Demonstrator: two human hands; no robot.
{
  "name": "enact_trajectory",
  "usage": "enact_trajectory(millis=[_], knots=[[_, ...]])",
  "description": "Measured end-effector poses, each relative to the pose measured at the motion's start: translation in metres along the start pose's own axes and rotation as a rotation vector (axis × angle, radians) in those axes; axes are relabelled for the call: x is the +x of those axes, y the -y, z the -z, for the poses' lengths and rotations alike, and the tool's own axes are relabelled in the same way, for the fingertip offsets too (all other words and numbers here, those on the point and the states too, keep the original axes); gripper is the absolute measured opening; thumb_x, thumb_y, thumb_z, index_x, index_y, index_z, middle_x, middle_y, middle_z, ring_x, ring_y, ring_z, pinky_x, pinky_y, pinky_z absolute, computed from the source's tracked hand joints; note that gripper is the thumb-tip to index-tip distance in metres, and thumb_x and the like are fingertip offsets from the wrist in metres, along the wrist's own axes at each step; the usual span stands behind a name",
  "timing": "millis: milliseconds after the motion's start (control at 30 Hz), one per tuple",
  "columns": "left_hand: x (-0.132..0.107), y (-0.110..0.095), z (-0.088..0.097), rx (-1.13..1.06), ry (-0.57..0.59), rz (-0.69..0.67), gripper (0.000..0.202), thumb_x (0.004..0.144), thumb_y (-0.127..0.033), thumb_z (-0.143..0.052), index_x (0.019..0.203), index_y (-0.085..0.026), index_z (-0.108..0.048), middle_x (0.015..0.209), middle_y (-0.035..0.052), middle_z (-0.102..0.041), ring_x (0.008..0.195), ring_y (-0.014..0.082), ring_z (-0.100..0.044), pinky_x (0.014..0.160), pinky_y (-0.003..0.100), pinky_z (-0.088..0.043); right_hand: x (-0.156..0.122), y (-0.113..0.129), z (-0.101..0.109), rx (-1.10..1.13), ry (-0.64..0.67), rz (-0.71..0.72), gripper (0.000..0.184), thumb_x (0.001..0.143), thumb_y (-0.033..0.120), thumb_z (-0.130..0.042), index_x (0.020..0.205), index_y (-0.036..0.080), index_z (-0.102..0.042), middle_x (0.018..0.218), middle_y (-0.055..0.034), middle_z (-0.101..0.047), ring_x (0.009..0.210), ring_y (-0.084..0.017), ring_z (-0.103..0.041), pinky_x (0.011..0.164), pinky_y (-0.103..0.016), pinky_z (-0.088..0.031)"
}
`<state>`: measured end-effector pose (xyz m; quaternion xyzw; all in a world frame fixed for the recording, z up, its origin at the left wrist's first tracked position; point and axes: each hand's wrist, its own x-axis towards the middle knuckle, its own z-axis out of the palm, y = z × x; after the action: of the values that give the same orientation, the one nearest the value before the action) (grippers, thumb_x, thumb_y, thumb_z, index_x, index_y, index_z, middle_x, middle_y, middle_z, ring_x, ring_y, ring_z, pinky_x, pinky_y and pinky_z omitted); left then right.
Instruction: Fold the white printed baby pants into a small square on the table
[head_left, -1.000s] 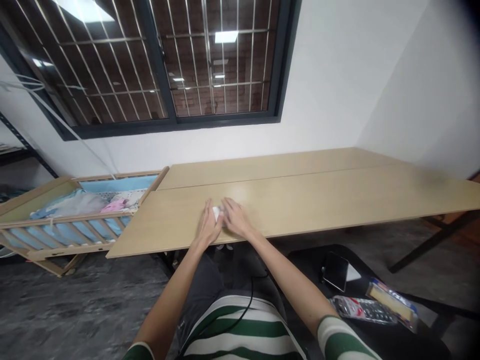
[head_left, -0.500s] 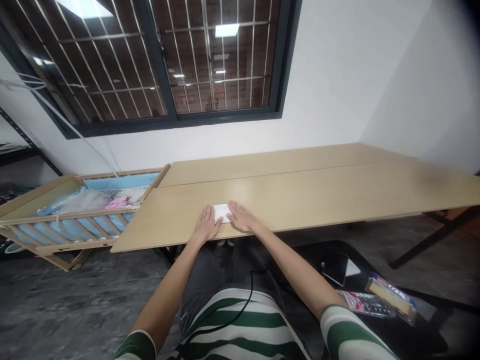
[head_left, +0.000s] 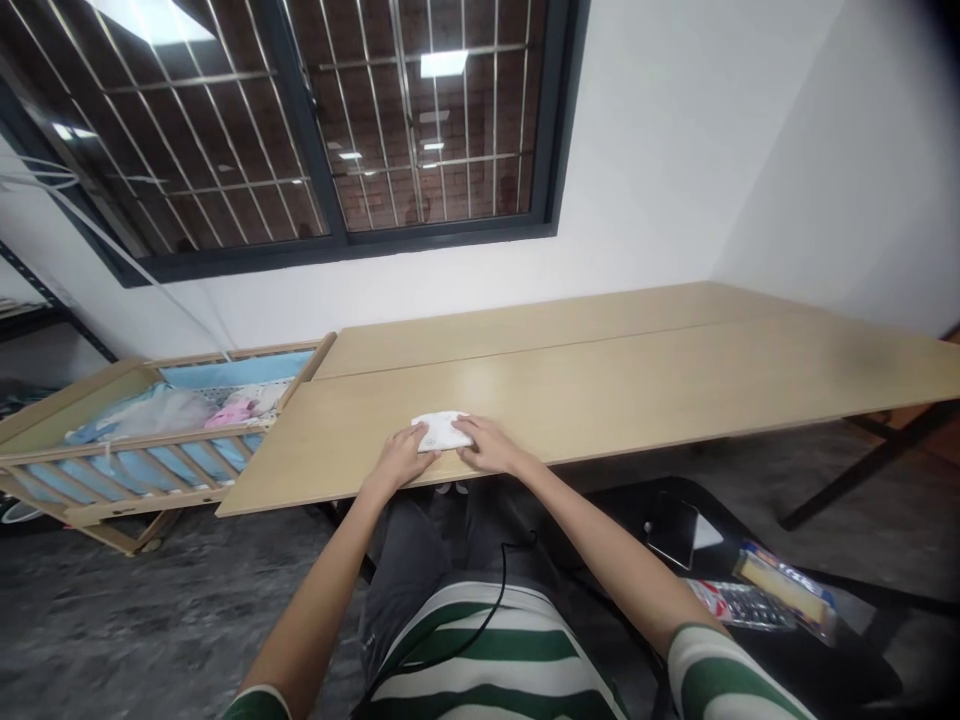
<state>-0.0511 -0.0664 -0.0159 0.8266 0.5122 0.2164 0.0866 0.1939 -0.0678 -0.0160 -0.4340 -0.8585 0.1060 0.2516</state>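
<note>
A small white folded piece (head_left: 442, 431), soft like cloth or tissue, is at the front edge of the wooden table (head_left: 600, 390). Its exact kind I cannot make out. My left hand (head_left: 401, 457) grips its left end, with the thumb at the near edge and the fingers over the top. Around the right end closes my right hand (head_left: 487, 445), thumb and fingers curled on it. Between the hands the white piece looks wider at its far edge, bulging slightly upward. Whether it is fully off the tabletop is hard to see.
A wooden crib (head_left: 165, 445) with blue lining and bedding adjoins the table on the left. At lower right, a black chair (head_left: 810, 660) bears a phone (head_left: 672, 532) and packaged items (head_left: 787, 590). A barred window (head_left: 442, 130) is behind the table.
Both hands went from lying flat beside the white piece to gripping its ends. The piece now appears wider and loosened in shape. The view has shifted slightly.
</note>
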Motion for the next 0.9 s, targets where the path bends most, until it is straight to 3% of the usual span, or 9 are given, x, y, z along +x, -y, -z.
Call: enact_trajectory(millis=[167,267,333,433,500,567,700,800,900], knots=[[0.003,-0.005,0.016,-0.049,-0.090,0.001,0.029,0.098,-0.036,-0.049,0.115,-0.021,-0.067,0.121,0.0126,-0.072,0.117,0.0283,-0.065,0.106,0.041,-0.045,0.014,0.005,0.003,-0.022,-0.120,-0.008,0.034,0.093,0.031,-0.054,0.122,0.017,-0.064,0.125,-0.0154,-0.067,0.120,-0.030,-0.058,0.109,-0.050,-0.037],[0.004,-0.010,0.029,-0.108,-0.186,0.036,0.039,0.104,-0.041,-0.034,0.104,-0.018,-0.066,0.103,0.0129,-0.074,0.099,0.0270,-0.070,0.090,0.038,-0.053,0.039,0.012,0.015,0.147,-0.231,-0.079,0.029,0.099,0.039,-0.048,0.114,0.016,-0.061,0.107,-0.0115,-0.070,0.103,-0.025,-0.063,0.097,-0.043,-0.046],[0.003,-0.012,0.034,-0.156,-0.256,0.089,0.046,0.105,-0.048,-0.028,0.107,-0.017,-0.063,0.102,0.0138,-0.074,0.094,0.0264,-0.071,0.082,0.036,-0.055,0.063,0.017,0.026,0.312,-0.262,-0.111,0.032,0.100,0.042,-0.049,0.118,0.017,-0.055,0.106,-0.0095,-0.069,0.094,-0.022,-0.066,0.083,-0.035,-0.052],[-0.003,-0.017,0.032,-0.204,-0.324,0.199,0.051,0.105,-0.052,-0.028,0.127,-0.014,-0.052,0.105,0.0151,-0.074,0.092,0.0255,-0.073,0.076,0.034,-0.056,0.105,0.020,0.040,0.421,-0.205,-0.105,0.048,0.092,0.043,-0.064,0.130,0.017,-0.049,0.110,-0.0088,-0.068,0.089,-0.020,-0.067,0.072,-0.029,-0.052],[-0.007,-0.020,0.024,-0.203,-0.324,0.275,0.052,0.104,-0.051,-0.033,0.137,-0.012,-0.043,0.101,0.0142,-0.075,0.088,0.0255,-0.074,0.074,0.035,-0.056,0.130,0.019,0.039,0.351,-0.114,-0.105,0.059,0.084,0.043,-0.075,0.130,0.017,-0.050,0.110,-0.0090,-0.068,0.089,-0.021,-0.067,0.071,-0.028,-0.052],[-0.009,-0.023,0.014,-0.169,-0.303,0.348,0.051,0.101,-0.048,-0.041,0.136,-0.012,-0.044,0.096,0.0141,-0.075,0.084,0.0282,-0.074,0.071,0.037,-0.055,0.147,0.016,0.030,0.258,-0.018,-0.111,0.058,0.079,0.041,-0.081,0.125,0.016,-0.057,0.107,-0.0087,-0.070,0.088,-0.021,-0.067,0.070,-0.027,-0.052],[-0.009,-0.029,-0.001,-0.044,-0.277,0.436,0.040,0.096,-0.041,-0.048,0.123,-0.012,-0.056,0.096,0.0211,-0.073,0.095,0.0379,-0.071,0.080,0.048,-0.053,0.157,0.009,0.001,0.183,0.064,-0.104,0.041,0.078,0.033,-0.081,0.110,0.012,-0.066,0.099,-0.0076,-0.072,0.083,-0.019,-0.068,0.072,-0.025,-0.052],[-0.012,-0.037,-0.006,0.053,-0.308,0.421,0.045,0.097,-0.040,-0.044,0.125,-0.007,-0.057,0.125,0.0322,-0.062,0.120,0.0455,-0.059,0.097,0.060,-0.045,0.153,0.007,-0.011,0.143,0.040,-0.078,0.037,0.083,0.033,-0.077,0.112,0.013,-0.067,0.113,-0.0137,-0.072,0.100,-0.026,-0.069,0.086,-0.034,-0.054],[-0.020,-0.049,-0.017,0.102,-0.315,0.340,0.056,0.099,-0.045,-0.040,0.139,-0.007,-0.050,0.152,0.0312,-0.041,0.139,0.0458,-0.042,0.108,0.062,-0.037,0.145,0.014,-0.010,0.126,-0.008,-0.030,0.038,0.098,0.038,-0.057,0.130,0.018,-0.062,0.137,-0.0154,-0.063,0.127,-0.029,-0.058,0.108,-0.043,-0.045]])
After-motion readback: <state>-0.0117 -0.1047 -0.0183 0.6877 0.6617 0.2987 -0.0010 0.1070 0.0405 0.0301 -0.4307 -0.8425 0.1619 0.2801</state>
